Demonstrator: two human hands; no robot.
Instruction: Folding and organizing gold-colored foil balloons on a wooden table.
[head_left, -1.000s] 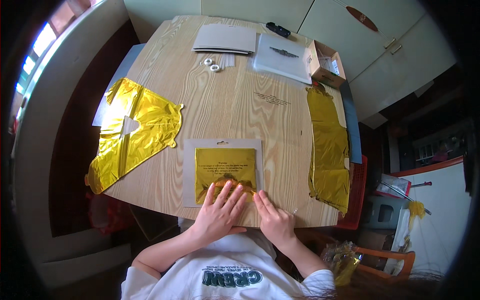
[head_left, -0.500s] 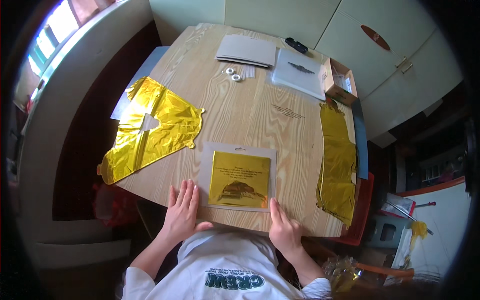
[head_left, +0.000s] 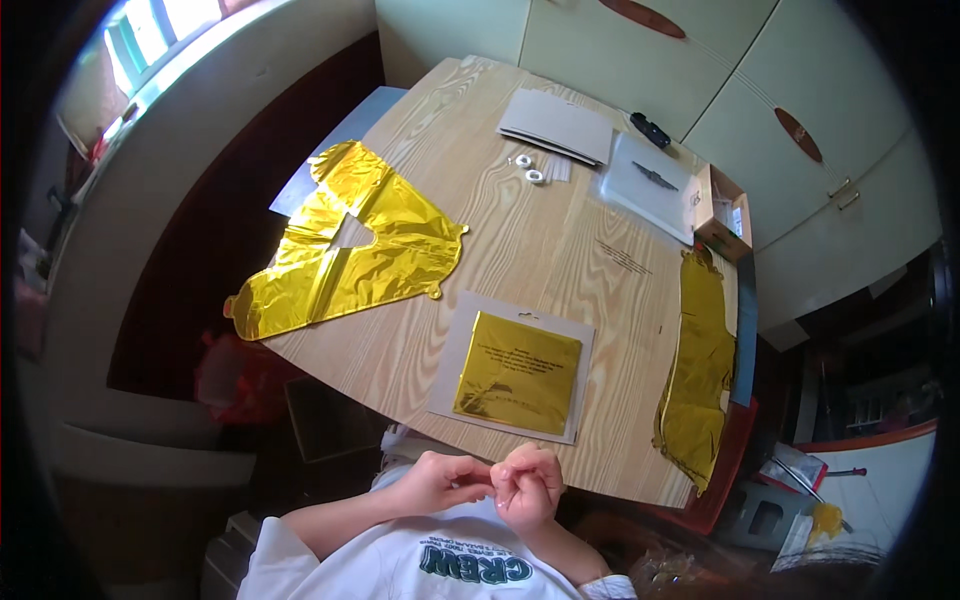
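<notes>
Left hand (head_left: 440, 484) and right hand (head_left: 528, 488) have moved in from the card's sides and now meet off the table's (head_left: 370, 375) near edge. Fingers curled; can't tell if they grip anything. Square glossy gold packet (head_left: 520, 372) lies on matte grey card (head_left: 454, 360), near centre, on wood grain. Crinkled foil shape (head_left: 400, 262) left, long foil piece (head_left: 697, 370) right.
</notes>
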